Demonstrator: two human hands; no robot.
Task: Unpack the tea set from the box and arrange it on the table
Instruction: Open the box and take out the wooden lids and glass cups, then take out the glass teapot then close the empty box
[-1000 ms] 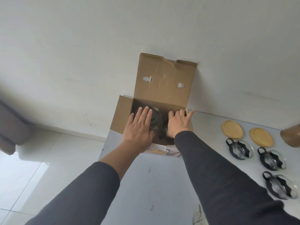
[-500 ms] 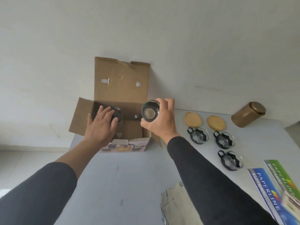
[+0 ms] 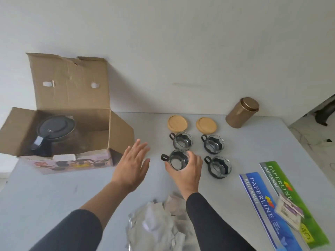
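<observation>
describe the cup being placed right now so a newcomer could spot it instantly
Right of the open cardboard box, four glass cups stand in a two-by-two block below two wooden lids. The front-left cup is it: the only one gripped by the right hand.

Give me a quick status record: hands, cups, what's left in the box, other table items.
right hand: grip on a glass cup, at the table, left of the front cup
left hand: open, empty, above the table
cups already set down: three
wooden lids: two, behind the cups
box: open, teapot inside
other: gold tin, crumpled wrapping
</observation>
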